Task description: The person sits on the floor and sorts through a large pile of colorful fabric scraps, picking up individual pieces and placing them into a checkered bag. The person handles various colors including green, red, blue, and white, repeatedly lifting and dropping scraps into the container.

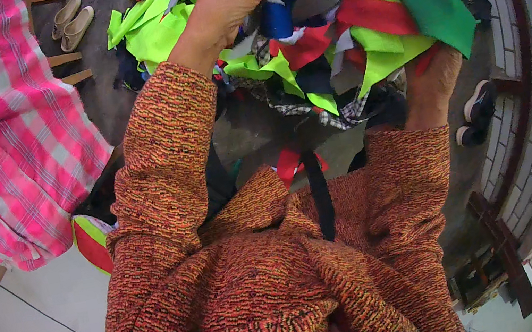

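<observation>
Two hands carry one loose bundle of scraps (335, 35), top centre of frame. Risk: unbound pieces overhang low at centre; any slackening or tilt would likely spill them to the floor (260, 132). Left hand (228, 0) lies over the top, fingers clenched on blue cloth. Right hand (434, 78) props the underside, grip hidden.

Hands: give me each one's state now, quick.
Left hand: closed on the top of the fabric scraps.
Right hand: under the scraps, holding them; grip mostly hidden.
</observation>
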The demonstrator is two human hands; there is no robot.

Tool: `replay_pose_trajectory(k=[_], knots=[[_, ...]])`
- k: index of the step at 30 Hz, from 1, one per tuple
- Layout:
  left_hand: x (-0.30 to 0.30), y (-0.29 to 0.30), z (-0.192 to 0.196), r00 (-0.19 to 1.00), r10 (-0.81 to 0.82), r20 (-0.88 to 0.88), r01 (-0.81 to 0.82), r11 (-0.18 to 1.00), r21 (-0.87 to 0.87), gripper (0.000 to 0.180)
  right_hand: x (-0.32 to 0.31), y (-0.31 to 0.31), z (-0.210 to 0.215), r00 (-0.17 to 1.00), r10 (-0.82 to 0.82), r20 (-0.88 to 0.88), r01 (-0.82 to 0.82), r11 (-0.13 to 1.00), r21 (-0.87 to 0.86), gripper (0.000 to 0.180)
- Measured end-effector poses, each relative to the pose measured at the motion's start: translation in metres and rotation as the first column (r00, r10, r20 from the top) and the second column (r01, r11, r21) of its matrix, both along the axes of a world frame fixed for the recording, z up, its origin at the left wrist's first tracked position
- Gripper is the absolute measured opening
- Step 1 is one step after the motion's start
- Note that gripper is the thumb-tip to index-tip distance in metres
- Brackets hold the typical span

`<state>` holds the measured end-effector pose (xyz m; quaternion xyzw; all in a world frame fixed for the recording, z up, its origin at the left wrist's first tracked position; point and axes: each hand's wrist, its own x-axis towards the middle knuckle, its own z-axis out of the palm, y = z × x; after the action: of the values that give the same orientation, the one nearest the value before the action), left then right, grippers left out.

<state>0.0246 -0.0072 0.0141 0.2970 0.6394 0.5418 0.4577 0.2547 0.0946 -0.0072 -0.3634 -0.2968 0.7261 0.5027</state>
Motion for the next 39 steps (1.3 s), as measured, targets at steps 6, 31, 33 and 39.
replay_pose_trajectory(k=[6, 31, 33, 39], knots=[[0.026, 0.0, -0.006, 0.951, -0.278, -0.139, 0.281, 0.96, 0.005, 0.084, -0.002, -0.003, 0.004, 0.989, 0.125, -0.077, -0.133, 0.985, -0.111, 0.034], [-0.002, -0.001, -0.035, 0.926, 0.164, 0.34, -0.208, 0.973, 0.096, 0.029, -0.01, 0.004, 0.006, 0.959, 0.179, 0.218, -0.179, 0.984, -0.02, 0.026], [0.0, 0.001, -0.032, 0.917, 0.21, 0.34, -0.259, 0.96, 0.105, 0.028, -0.007, 0.007, 0.005, 0.97, 0.133, 0.204, -0.131, 0.991, -0.027, 0.026], [0.002, 0.001, -0.029, 0.903, 0.173, 0.393, -0.228, 0.969, 0.097, 0.029, -0.004, 0.011, 0.005, 0.963, -0.046, 0.265, 0.046, 0.999, 0.007, 0.023]])
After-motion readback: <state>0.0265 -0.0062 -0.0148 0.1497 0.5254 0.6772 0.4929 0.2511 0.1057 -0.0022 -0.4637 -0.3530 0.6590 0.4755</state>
